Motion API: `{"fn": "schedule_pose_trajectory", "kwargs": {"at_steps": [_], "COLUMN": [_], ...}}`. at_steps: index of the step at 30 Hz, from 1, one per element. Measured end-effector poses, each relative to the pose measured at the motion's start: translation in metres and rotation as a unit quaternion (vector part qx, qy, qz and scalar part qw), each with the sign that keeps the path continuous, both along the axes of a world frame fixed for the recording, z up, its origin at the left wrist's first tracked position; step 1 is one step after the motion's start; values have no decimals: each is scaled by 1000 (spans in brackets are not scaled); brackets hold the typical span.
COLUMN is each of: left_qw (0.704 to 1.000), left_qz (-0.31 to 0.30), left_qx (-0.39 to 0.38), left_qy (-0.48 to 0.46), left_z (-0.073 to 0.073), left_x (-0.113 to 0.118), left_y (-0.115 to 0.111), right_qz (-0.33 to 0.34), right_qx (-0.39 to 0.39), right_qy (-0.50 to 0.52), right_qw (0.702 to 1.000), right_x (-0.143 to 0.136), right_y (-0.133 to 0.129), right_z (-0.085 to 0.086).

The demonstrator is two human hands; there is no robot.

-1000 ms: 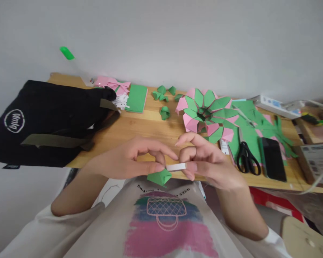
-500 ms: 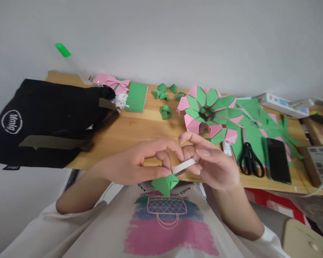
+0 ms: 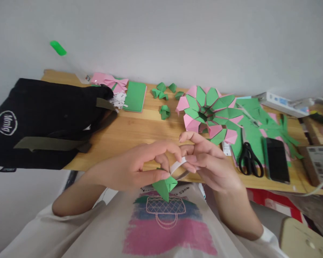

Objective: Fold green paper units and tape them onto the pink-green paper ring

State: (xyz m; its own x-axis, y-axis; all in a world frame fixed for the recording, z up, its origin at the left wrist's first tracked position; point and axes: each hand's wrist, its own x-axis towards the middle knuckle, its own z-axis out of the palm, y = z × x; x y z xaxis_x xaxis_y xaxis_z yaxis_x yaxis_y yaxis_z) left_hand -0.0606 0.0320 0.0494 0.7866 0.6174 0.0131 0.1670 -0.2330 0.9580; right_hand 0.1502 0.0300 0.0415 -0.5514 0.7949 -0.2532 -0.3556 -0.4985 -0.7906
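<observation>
My left hand [image 3: 136, 165] pinches a small green folded paper piece [image 3: 165, 187] between thumb and fingers, just in front of my shirt. Close beside it, my right hand [image 3: 218, 166] is closed on a narrow white roll of tape [image 3: 178, 164], whose ring stands partly edge-on between the two hands. The left fingertips come close to the roll; whether they touch it is hard to tell. Beyond the hands lies a ring-shaped origami piece [image 3: 218, 104] of green and pink folded units.
Several loose green folded pieces [image 3: 159, 93] lie at the back, beside a stack of green paper [image 3: 135, 96]. A black bag [image 3: 48, 122] covers the left side. Black-handled scissors [image 3: 249, 161], a phone [image 3: 276, 161] and a power strip [image 3: 281, 104] are on the right.
The tape roll has turned in my right fingers, so its ring opening shows more now. My right thumb has shifted onto the roll's edge. The green piece stays in my left hand.
</observation>
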Motion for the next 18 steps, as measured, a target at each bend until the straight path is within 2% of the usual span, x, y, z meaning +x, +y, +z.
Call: {"fn": "schedule_pose_trajectory", "kwargs": {"at_steps": [6,11,18], "left_qw": [997,995,997], "left_qz": [41,35,25], "left_qx": [-17,-32,-60], "left_qy": [-55,-92,-38], "left_z": [0,-2,4], "left_x": [-1,-1,2], "left_y": [-1,-5,-4], "right_qz": [-20,-20,-18], "right_qx": [38,40,80], "right_qy": [-11,-5,-19], "right_qw": [999,999,996], "right_x": [4,7,8], "right_y": [4,5,2], "right_z": [-1,1,0]}}
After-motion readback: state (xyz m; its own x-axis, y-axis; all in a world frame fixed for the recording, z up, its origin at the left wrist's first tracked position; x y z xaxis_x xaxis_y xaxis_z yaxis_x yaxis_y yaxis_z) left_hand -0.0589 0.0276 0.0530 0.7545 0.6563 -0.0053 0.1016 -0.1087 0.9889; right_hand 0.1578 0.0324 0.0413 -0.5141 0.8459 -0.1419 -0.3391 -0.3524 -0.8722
